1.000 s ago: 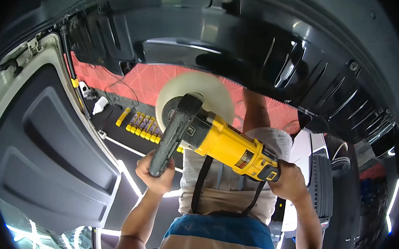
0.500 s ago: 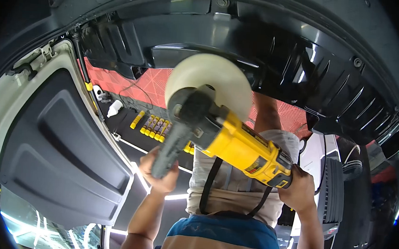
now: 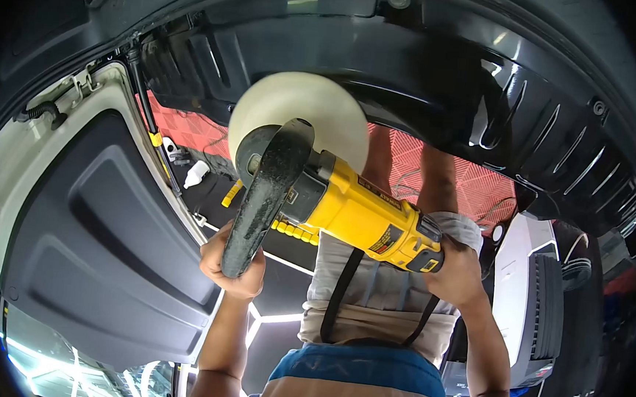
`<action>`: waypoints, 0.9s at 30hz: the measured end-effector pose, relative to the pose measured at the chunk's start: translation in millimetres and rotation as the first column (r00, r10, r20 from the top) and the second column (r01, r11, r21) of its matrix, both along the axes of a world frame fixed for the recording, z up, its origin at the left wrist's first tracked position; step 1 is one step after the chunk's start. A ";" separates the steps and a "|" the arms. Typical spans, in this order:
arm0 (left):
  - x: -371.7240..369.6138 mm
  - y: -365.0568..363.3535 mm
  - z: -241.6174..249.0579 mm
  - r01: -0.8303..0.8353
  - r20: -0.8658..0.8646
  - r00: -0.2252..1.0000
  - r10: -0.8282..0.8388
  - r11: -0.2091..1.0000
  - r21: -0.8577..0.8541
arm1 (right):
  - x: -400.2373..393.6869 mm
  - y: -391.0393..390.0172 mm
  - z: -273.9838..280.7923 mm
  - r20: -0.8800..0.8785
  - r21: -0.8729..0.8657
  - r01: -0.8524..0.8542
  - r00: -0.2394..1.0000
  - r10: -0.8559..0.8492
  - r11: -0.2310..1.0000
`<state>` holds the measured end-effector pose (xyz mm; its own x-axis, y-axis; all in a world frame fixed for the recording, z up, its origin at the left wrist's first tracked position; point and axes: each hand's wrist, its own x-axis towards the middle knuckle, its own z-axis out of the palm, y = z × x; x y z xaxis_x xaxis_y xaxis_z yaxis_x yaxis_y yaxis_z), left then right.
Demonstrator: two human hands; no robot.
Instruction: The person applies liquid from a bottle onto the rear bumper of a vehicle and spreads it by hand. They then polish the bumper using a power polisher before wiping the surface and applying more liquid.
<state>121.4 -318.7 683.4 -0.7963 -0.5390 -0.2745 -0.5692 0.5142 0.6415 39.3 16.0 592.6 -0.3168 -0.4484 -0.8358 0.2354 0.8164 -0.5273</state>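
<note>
A yellow-and-black polisher with a broad cream pad is held in both my hands. My left hand is closed round the black loop handle near its lower end. At the rear end of the yellow body, my right hand is wrapped round the grip. The pad overlaps the lower edge of a glossy black ribbed panel in this view.
To the left hangs a vehicle door with a dark grey inner panel. Beyond the polisher lie a white bottle, yellow-capped tubes and red floor tiles. A white-and-black machine stands at the right.
The polisher and both hands have shifted left, with the pad slightly higher in view. Its loop handle has turned to show more of its width. My grip stays on it.
</note>
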 end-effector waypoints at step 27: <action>-24.7 61.0 2.8 0.317 -0.099 0.940 -0.325 0.944 -0.091 | 87.5 53.8 -32.6 0.048 -0.062 0.278 0.960 -0.275 0.959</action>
<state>96.8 -257.7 686.3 -0.9535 -0.2648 -0.1439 -0.2932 0.7051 0.6457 126.8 69.9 560.0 -0.4044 -0.4032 -0.8209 0.4686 0.6794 -0.5646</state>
